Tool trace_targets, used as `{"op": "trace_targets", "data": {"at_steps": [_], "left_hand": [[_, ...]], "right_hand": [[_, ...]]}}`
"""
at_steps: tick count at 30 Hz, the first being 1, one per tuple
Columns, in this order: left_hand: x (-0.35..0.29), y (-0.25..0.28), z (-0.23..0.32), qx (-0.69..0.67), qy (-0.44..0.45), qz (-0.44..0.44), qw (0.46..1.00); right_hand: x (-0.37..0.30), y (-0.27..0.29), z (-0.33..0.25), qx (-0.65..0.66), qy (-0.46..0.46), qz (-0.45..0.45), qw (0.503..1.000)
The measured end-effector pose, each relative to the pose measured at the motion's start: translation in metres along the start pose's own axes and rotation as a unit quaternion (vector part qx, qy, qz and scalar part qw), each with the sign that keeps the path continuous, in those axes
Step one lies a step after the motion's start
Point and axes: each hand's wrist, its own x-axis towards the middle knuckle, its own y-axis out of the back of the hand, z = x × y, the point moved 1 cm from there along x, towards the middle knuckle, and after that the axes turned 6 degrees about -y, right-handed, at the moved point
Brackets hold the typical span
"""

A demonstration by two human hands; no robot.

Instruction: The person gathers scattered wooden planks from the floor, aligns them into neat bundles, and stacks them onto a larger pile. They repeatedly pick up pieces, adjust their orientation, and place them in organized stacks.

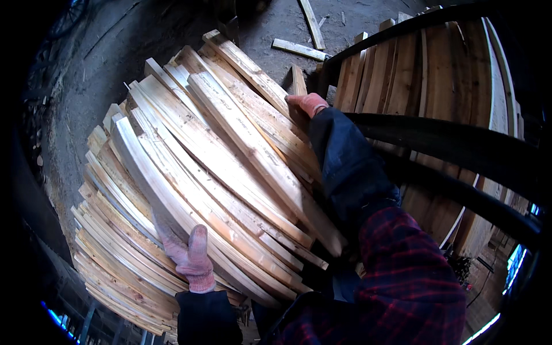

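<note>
A large pile of pale, rough-sawn wooden boards (172, 152) lies before me, the boards running from far left to near right. My left hand (194, 261), in a pinkish work glove, rests on the pile's near left part. Its fingers stretch along the side of a long pale board (138, 149), and the thumb sticks up apart. At the pile's far right edge, my gloved right hand (309, 104) has its fingers bent over the edge of a wooden board (253, 69). A thick board (247, 141) lies on top, between my hands.
To the right stands a stack of darker brown boards (408, 75), with black curved bars (437, 129) crossing in front of it. Two loose wood strips (299, 49) lie on the grey dusty floor (261, 29) beyond the pile. A short wood piece (298, 80) is beside my right hand.
</note>
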Motion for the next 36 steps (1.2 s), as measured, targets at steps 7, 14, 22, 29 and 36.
{"op": "trace_targets", "data": {"at_steps": [7, 14, 22, 29, 36], "left_hand": [[0.004, 0.003, -0.005, 0.011, -0.002, 0.011, 1.0], [0.007, 0.006, -0.01, 0.021, -0.035, -0.007, 0.999], [0.008, 0.01, -0.014, 0.135, -0.069, -0.012, 0.988], [0.002, 0.016, -0.014, 0.136, -0.096, 0.01, 0.986], [0.007, 0.011, -0.013, 0.279, -0.145, 0.022, 0.949]], "right_hand": [[-0.017, 0.002, 0.019, 0.138, 0.055, 0.025, 0.989], [-0.192, 0.022, 0.076, 0.457, 0.144, -0.18, 0.859], [-0.25, 0.072, 0.17, 0.433, 0.202, -0.208, 0.853], [-0.135, 0.009, 0.113, -0.076, 0.284, 0.121, 0.948], [-0.055, 0.038, 0.112, -0.054, 0.279, 0.037, 0.958]]}}
